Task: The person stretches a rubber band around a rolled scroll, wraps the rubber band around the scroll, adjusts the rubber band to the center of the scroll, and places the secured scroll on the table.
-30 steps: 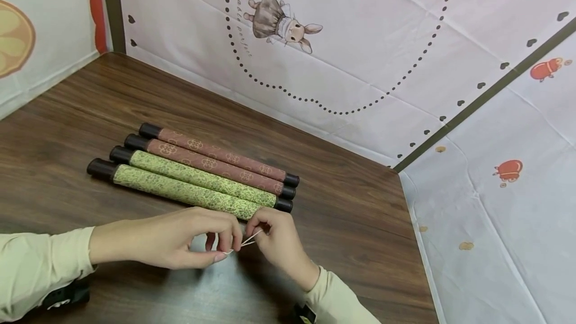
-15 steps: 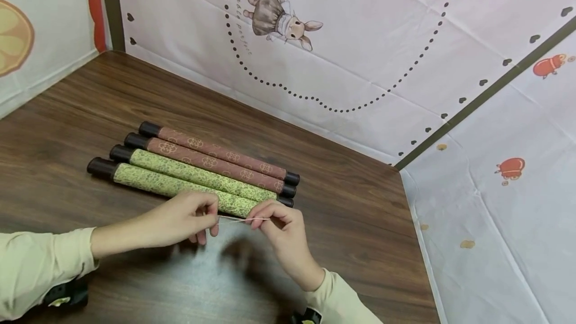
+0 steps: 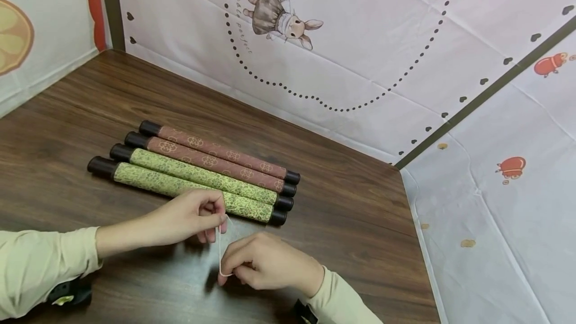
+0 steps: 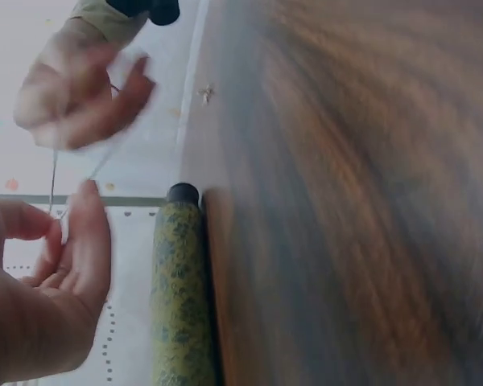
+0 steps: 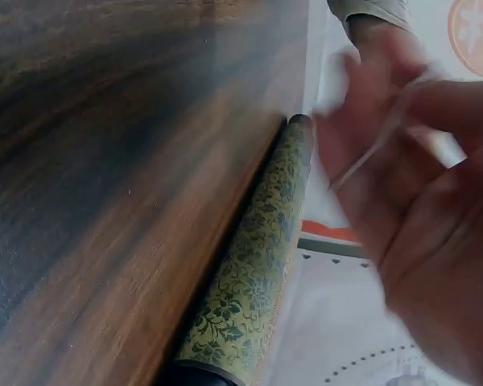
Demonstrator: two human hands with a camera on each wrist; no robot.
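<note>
A thin white string (image 3: 220, 251) stretches between the two hands in the head view. The left hand (image 3: 195, 216) pinches its upper part between thumb and fingertips, close in front of the nearest scroll. Lower and to the right, the right hand (image 3: 272, 261) holds the other part, which bends round its fingertips. Behind the hands, two yellow-green patterned scrolls (image 3: 252, 207) and two reddish-brown ones (image 3: 225, 156) with black end knobs lie side by side. The left hand hides part of the nearest scroll. In the right wrist view, the right hand (image 5: 435, 209) is blurred.
The scrolls lie on a dark wood-grain table (image 3: 351, 234). A pale cloth wall (image 3: 360, 29) printed with a rabbit rises behind it, and another cloth wall (image 3: 517, 224) stands along the right. Black straps (image 3: 72, 291) sit at both wrists.
The right hand has moved down and left, away from the scrolls, drawing the string from nearly level to upright. The left hand moved slightly up and back. The nearest scroll's right knob now shows.
</note>
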